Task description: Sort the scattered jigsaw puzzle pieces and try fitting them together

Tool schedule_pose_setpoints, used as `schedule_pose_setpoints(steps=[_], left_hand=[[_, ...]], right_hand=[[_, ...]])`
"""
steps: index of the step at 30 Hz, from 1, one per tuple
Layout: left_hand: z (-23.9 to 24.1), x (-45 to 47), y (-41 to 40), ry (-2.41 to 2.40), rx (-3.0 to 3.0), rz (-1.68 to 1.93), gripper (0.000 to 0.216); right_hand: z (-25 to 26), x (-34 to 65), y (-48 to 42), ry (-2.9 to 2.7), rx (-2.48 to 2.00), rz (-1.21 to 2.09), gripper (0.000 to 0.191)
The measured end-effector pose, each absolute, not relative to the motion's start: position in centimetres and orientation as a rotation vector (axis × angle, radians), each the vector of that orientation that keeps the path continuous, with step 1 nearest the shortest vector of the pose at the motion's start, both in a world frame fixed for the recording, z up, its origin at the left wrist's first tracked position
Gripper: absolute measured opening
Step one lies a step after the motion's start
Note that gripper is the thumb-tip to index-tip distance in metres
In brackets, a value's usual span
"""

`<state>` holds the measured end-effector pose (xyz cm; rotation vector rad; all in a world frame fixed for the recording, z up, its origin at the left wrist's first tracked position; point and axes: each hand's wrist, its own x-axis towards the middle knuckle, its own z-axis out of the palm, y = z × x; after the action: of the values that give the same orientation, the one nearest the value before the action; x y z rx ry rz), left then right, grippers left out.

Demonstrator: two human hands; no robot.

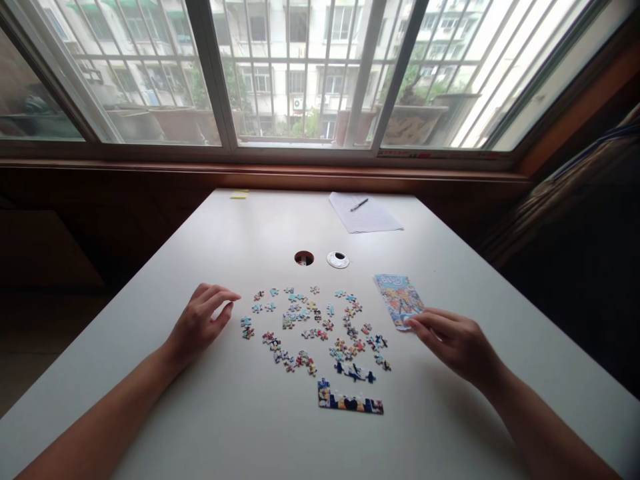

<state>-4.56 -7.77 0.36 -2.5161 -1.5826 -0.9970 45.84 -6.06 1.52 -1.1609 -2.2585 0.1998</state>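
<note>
Nearest the person, on the white table (pixel 210 400), lies a short joined strip of puzzle pieces (pixel 350 402), a dark row with bits of yellow and blue, flat and apart from both hands. Just beyond it a smaller joined bit in blue (pixel 355 373) sits at the near edge of the loose jigsaw pieces (pixel 310 327), which are scattered face up across the middle of the table between the two hands. To the left of that scatter rests the left hand (pixel 200 323), palm down, fingers gently curled and a little spread, the fingertips close to the outermost pieces but holding nothing; whether they touch a piece I cannot tell. On the other side the right hand (pixel 457 343) lies low on the table with its fingers stretched toward the left, the tips at the near corner of a colourful picture card (pixel 399 300) that lies flat just right of the scatter; the fingers seem to touch its edge rather than grip it. Farther up the table are a round cable hole (pixel 304 258) and, just beside it, its white cap (pixel 338 260) lying loose. Beyond those, toward the far edge, a sheet of paper (pixel 365 215) carries a pen (pixel 359 205) laid slantwise on it, and well to the left a small yellow sticky pad (pixel 239 195) sits at the rim. Behind the table runs a dark wooden sill under a wide barred window (pixel 300 73), with blocks of flats and some greenery outside.
</note>
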Motion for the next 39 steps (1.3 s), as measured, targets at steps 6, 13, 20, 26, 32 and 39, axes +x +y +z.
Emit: schedule_pose_setpoints(steps=[6, 13, 20, 26, 32, 39], left_hand=[[0.2, -4.7, -7.7, -1.573, -2.552, -0.965, 0.021], [-0.1, -4.6, -7.4, -1.555, -2.604, -0.899, 0.022], [-0.9, -4.8, -6.8, -1.541, -2.641, -0.801, 0.027], [-0.9, -4.7, -6.3, -1.575, -2.654, -0.686, 0.035], [-1.5, -4.7, -5.7, -1.682, -2.587, -0.571, 0.041], [-2.8, -5.0, -5.4, -1.919, -2.324, -0.37, 0.051]], right_hand=[[0.9, 45.9, -5.7, -2.127, -1.167, 0.143, 0.023], [0.4, 45.5, -5.3, -2.002, -1.222, 0.147, 0.027], [-0.4, 46.4, -4.1, -1.798, -1.367, 0.159, 0.028], [-0.5, 46.3, -3.3, -1.717, -1.387, 0.159, 0.025], [-1.0, 46.5, -2.6, -1.729, -1.347, 0.179, 0.023], [-1.3, 46.8, -2.1, -1.738, -1.399, 0.215, 0.029]])
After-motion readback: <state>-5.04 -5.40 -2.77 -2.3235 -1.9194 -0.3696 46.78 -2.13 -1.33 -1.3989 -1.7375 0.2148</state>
